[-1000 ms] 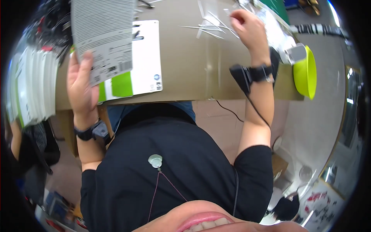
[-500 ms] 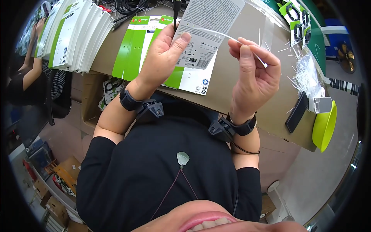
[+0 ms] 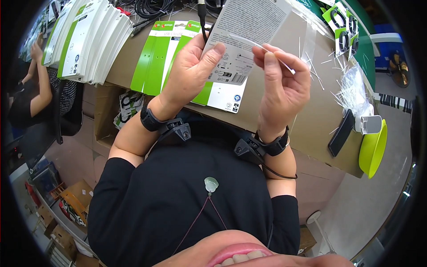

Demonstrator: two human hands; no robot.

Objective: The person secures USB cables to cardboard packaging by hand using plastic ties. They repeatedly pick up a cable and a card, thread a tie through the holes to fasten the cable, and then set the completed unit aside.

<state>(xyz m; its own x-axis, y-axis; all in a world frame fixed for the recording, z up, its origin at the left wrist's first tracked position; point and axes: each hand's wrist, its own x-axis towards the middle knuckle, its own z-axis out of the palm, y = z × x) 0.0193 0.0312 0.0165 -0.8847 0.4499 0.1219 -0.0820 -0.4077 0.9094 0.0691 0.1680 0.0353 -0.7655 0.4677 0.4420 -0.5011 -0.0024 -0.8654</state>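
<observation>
A printed grey-white packaging card is pinched in my left hand, thumb on its face, tilted above the table. A black cable with a plug end rises along the card's left edge, by my left fingers, which are partly hidden behind the card. My right hand pinches a thin white cable tie between thumb and fingers. The tie stretches across the front of the card, its small head sticking out past my right fingers. Beneath lie green and white packaging cards, overlapping on the table.
A tall stack of cards stands at the left, with coiled black cables behind. To the right are packaged cables, loose white ties, a black phone and a yellow-green bowl. Another person's arm shows far left.
My right hand has shifted left with the cable tie, closer to the card. My left hand and the card have moved slightly right and down.
</observation>
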